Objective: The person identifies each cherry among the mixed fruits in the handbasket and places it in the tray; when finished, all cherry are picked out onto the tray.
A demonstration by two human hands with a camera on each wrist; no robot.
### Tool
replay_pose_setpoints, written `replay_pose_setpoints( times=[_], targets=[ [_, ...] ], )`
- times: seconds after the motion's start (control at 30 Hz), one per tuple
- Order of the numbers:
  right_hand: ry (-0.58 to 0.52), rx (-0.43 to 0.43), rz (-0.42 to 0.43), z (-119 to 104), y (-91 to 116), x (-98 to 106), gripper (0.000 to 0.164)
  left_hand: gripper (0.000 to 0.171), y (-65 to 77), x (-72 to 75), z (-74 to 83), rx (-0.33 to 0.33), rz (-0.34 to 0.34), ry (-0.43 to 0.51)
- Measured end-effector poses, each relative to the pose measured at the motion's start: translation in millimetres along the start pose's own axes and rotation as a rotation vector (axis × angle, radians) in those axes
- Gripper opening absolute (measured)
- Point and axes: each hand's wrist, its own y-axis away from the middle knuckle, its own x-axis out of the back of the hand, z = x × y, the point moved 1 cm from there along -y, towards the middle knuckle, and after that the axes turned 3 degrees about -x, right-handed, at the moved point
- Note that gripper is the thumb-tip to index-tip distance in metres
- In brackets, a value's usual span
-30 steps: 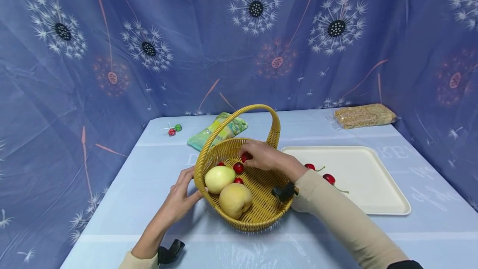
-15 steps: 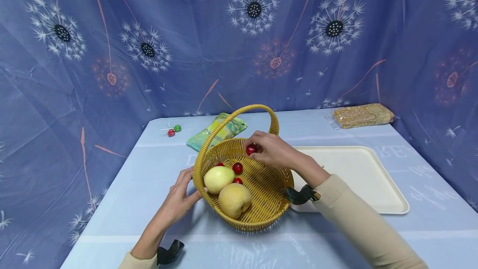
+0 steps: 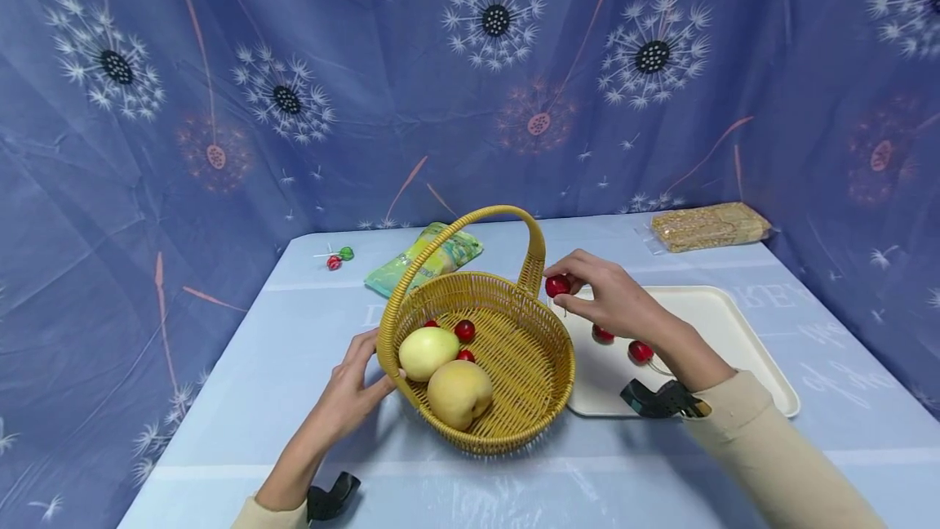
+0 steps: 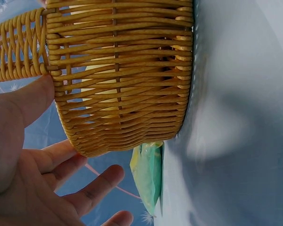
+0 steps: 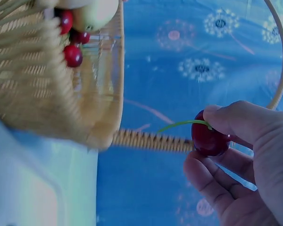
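Observation:
My right hand (image 3: 613, 296) pinches a dark red cherry (image 3: 557, 286) between thumb and fingertips, just right of the wicker basket (image 3: 539, 398) and above the tray's back left corner. Its green stem shows in the right wrist view. My left hand (image 3: 355, 386) touches the basket's left rim by the handle base. In the left wrist view, its thumb (image 4: 40, 96) meets the rim while the other fingers spread loosely. Inside the basket lie a pale yellow-green fruit (image 3: 428, 353), a peach (image 3: 459, 394) and red cherries (image 3: 464, 331), one partly hidden.
A cream tray (image 3: 723, 333) sits right of the basket, bearing cherries (image 3: 640, 352). Behind the basket lies a green-yellow packet (image 3: 458, 255). Two lollipops (image 3: 334, 262) lie at the back left. A clear-wrapped golden-brown food pack (image 3: 708, 227) lies at the back right.
My right hand has lifted a cherry out of the basket and carried it right, past the handle toward the tray. My left hand has stayed at the basket's rim.

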Motion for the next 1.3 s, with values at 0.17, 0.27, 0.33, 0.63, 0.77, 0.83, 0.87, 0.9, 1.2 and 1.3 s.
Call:
replay_pose_setpoints(
  times=[0.17,0.27,0.33,0.63,0.77,0.83,0.87,0.9,1.2,1.3],
  targets=[
    [0.025,-0.058,0.049,21.0,19.7,4.3,0.031,0.061,1.0,0.4,0.3,-0.012,0.003,0.014],
    [0.049,-0.09,0.067,35.6,31.4,4.2,0.032,0.061,1.3,0.5,0.8,-0.019,0.006,0.015],
    [0.059,-0.12,0.075,45.7,38.8,3.2,0.031,0.06,1.4,0.4,0.9,-0.021,0.006,0.012],
    [0.046,-0.303,0.072,82.2,64.2,-4.9,0.032,0.055,1.1,-0.1,-0.1,-0.024,0.01,0.008],
    [0.052,-0.369,0.066,94.1,71.3,-10.5,0.034,0.055,1.1,0.0,-0.5,-0.03,0.013,0.008],
    [0.059,-0.409,0.059,99.2,75.1,-13.4,0.034,0.056,1.0,0.2,-0.4,-0.018,0.01,0.009],
    [0.065,-0.425,0.055,101.5,76.8,-14.7,0.033,0.057,0.9,0.2,-0.3,-0.011,0.007,0.01],
    [0.071,-0.44,0.05,103.6,78.5,-16.0,0.033,0.057,0.9,0.1,-0.2,-0.006,0.004,0.01],
    [0.118,-0.47,0.014,114.3,83.2,-22.8,0.032,0.056,0.9,0.2,-0.7,0.008,-0.002,0.008],
    [0.128,-0.465,0.013,116.0,83.5,-23.9,0.031,0.056,0.9,0.4,-0.8,0.005,0.0,0.008]
  ],
)
